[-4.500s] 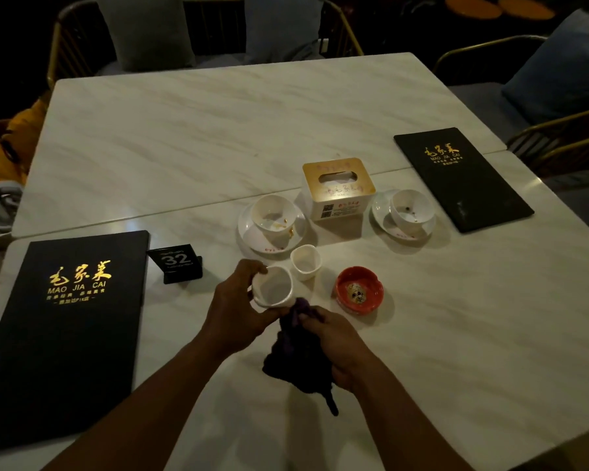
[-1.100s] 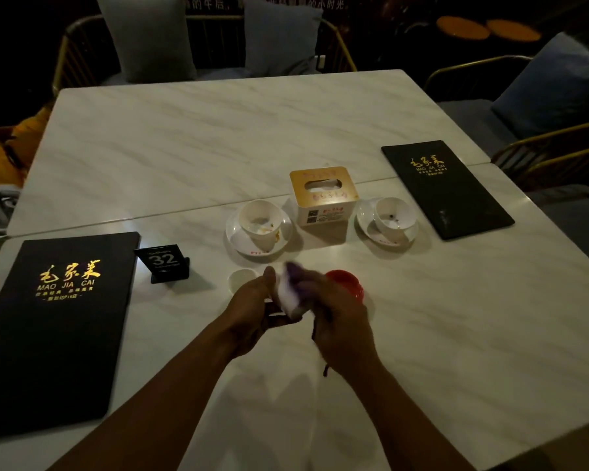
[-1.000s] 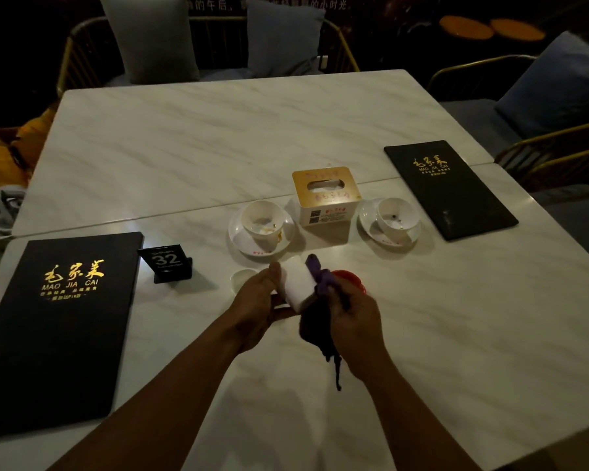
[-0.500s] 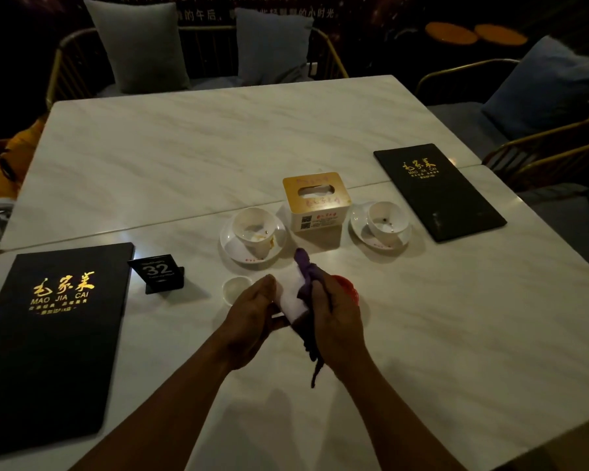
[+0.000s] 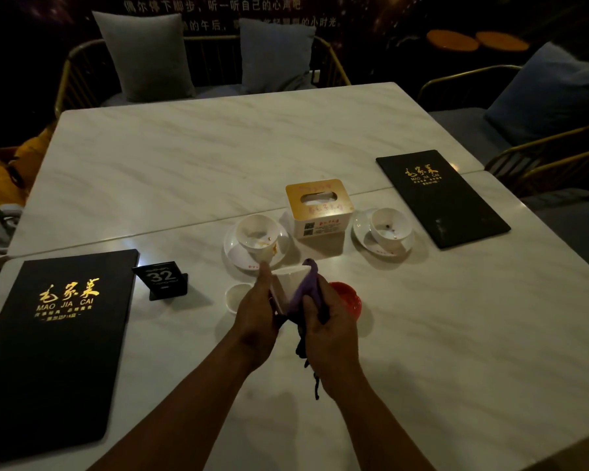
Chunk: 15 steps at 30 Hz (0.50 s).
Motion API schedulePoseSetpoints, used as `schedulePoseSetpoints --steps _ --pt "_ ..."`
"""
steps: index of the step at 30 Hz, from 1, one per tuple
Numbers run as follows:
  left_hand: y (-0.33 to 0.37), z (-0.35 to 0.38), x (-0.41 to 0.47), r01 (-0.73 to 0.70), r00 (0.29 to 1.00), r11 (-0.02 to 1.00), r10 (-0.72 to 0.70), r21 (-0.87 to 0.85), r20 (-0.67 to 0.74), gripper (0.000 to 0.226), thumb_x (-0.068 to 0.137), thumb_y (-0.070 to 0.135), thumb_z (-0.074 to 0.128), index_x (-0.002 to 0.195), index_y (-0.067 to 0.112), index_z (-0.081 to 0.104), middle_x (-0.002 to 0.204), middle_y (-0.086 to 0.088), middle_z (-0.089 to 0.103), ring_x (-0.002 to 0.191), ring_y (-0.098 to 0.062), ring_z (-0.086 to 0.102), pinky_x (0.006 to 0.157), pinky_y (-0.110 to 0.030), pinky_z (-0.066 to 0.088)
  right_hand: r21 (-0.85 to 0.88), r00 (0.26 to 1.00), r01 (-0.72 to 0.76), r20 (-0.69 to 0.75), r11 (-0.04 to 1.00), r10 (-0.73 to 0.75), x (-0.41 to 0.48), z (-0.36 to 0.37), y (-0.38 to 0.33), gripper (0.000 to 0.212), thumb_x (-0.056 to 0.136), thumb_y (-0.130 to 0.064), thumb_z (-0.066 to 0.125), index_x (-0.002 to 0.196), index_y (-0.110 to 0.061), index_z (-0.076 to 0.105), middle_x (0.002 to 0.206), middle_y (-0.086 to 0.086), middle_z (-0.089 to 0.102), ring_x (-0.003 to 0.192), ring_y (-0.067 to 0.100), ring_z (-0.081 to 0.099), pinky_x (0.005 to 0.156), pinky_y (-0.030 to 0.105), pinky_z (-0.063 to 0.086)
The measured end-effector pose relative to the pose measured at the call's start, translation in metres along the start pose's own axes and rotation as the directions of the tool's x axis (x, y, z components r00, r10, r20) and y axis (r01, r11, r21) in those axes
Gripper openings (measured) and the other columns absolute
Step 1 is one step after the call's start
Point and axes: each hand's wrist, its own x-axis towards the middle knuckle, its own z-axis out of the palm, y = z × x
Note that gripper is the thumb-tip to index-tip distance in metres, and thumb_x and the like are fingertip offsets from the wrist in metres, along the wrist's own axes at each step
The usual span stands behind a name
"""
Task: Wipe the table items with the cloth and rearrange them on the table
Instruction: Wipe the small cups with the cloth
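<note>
Cup and cloth met in mid-air, low over the near half of the white marble table [image 5: 456,334]. You held the small white tapered cup [image 5: 286,287] clear of the surface in your left hand [image 5: 255,314], fingers curled round its left side and one fingertip up at the rim. Your right hand [image 5: 330,331] gripped the bunched purple cloth [image 5: 307,288] and pressed it against the cup's right side, with a loose tail hanging below the wrist.

The cup lay just left of the cloth, touching it. Its long axis seemed to run from the wide rim, up and away from you, to the narrow base between your palms. Whether the cloth reached inside, I could not tell. I judged that the wipe had to follow that axis, and that the left hand was the one placed to set the cup down.

Counted outward:
- A second little white cup [image 5: 236,295] stood on the table just left of your left hand, making two.
- One red round ashtray [image 5: 349,299] sat just behind your right hand.
- Two white bowls, the left bowl [image 5: 257,231] and the right bowl [image 5: 390,226], each sat on its own saucer.
- One gold-topped tissue box [image 5: 318,207] stood between the bowls.
- One black number stand [image 5: 160,278] read 32.
- Two black menu folders lay at the edges, the near-left menu [image 5: 55,334] and the far-right menu [image 5: 439,195].
</note>
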Motion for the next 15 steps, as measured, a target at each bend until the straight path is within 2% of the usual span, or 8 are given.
schedulePoseSetpoints --steps 3,4,5,6,8,11,13,15 --pt "0.001 0.003 0.001 -0.029 0.995 0.999 0.031 -0.016 0.095 0.054 0.089 0.054 0.048 0.133 0.023 0.054 0.122 -0.008 0.070 0.113 -0.026 0.067 0.093 -0.043 0.053 -0.217 0.977 0.199 -0.035 0.955 -0.212 -0.003 0.007 0.004 0.048 0.096 -0.024 0.051 0.144 -0.021 0.049 0.144 -0.003 0.054 0.133 0.006 0.046 0.110 0.019 0.040" --pt "0.001 0.004 0.000 -0.042 0.991 0.999 0.043 -0.010 0.123 0.053 0.090 0.050 0.049 0.135 0.022 0.051 0.123 -0.009 0.069 0.115 -0.027 0.066 0.091 -0.043 0.053 -0.237 0.969 0.225 -0.051 0.945 -0.244 -0.004 0.008 0.006 0.049 0.096 -0.024 0.050 0.145 -0.019 0.048 0.146 -0.002 0.051 0.135 0.006 0.044 0.110 0.016 0.037" --pt "0.001 0.002 0.001 -0.050 0.987 0.999 0.051 -0.009 0.153 0.054 0.091 0.048 0.052 0.137 0.021 0.050 0.125 -0.010 0.068 0.116 -0.028 0.065 0.092 -0.043 0.053 -0.204 0.970 0.215 -0.066 0.955 -0.232 -0.006 0.008 0.005 0.047 0.098 -0.023 0.049 0.144 -0.020 0.049 0.144 -0.002 0.053 0.133 0.008 0.047 0.109 0.019 0.041" --pt "0.001 0.000 0.001 -0.063 0.981 0.998 0.063 -0.003 0.183 0.057 0.090 0.049 0.056 0.139 0.021 0.049 0.127 -0.012 0.066 0.118 -0.029 0.064 0.094 -0.043 0.053 -0.120 0.981 0.165 -0.082 0.979 -0.175 -0.007 0.007 0.005 0.042 0.100 -0.023 0.048 0.142 -0.024 0.051 0.137 -0.001 0.059 0.127 0.013 0.054 0.104 0.027 0.048" --pt "0.002 -0.005 0.001 -0.088 0.969 0.996 0.081 0.021 0.233 0.069 0.078 0.057 0.071 0.136 0.024 0.052 0.130 -0.012 0.064 0.118 -0.029 0.062 0.094 -0.040 0.053 0.066 0.997 -0.035 -0.069 0.997 0.040 -0.004 0.005 0.002 0.033 0.104 -0.027 0.044 0.133 -0.031 0.058 0.116 0.001 0.068 0.108 0.023 0.065 0.089 0.040 0.058" --pt "0.001 -0.013 -0.001 -0.074 0.959 0.993 0.047 0.089 0.281 0.079 0.063 0.068 0.078 0.127 0.026 0.062 0.128 -0.010 0.065 0.120 -0.029 0.060 0.096 -0.039 0.053 0.211 0.931 -0.362 0.023 0.908 0.365 0.009 -0.002 -0.006 0.026 0.103 -0.036 0.043 0.109 -0.034 0.069 0.099 0.007 0.072 0.097 0.032 0.069 0.081 0.046 0.060" --pt "0.001 -0.017 -0.001 -0.058 0.943 0.992 0.016 0.116 0.331 0.074 0.060 0.070 0.078 0.120 0.027 0.069 0.124 -0.007 0.067 0.116 -0.026 0.062 0.093 -0.037 0.054 0.296 0.889 -0.452 0.066 0.842 0.454 0.015 -0.007 -0.011 0.028 0.102 -0.040 0.046 0.098 -0.030 0.072 0.093 0.014 0.073 0.090 0.038 0.070 0.078 0.054 0.060" --pt "0.003 -0.025 0.000 -0.026 0.931 0.996 -0.008 0.089 0.365 0.073 0.062 0.066 0.080 0.123 0.027 0.068 0.128 -0.009 0.064 0.118 -0.027 0.061 0.092 -0.037 0.054 0.273 0.882 -0.462 0.044 0.844 0.469 0.021 -0.013 -0.011 0.025 0.103 -0.036 0.047 0.100 -0.025 0.070 0.092 0.014 0.073 0.084 0.036 0.072 0.071 0.051 0.061"
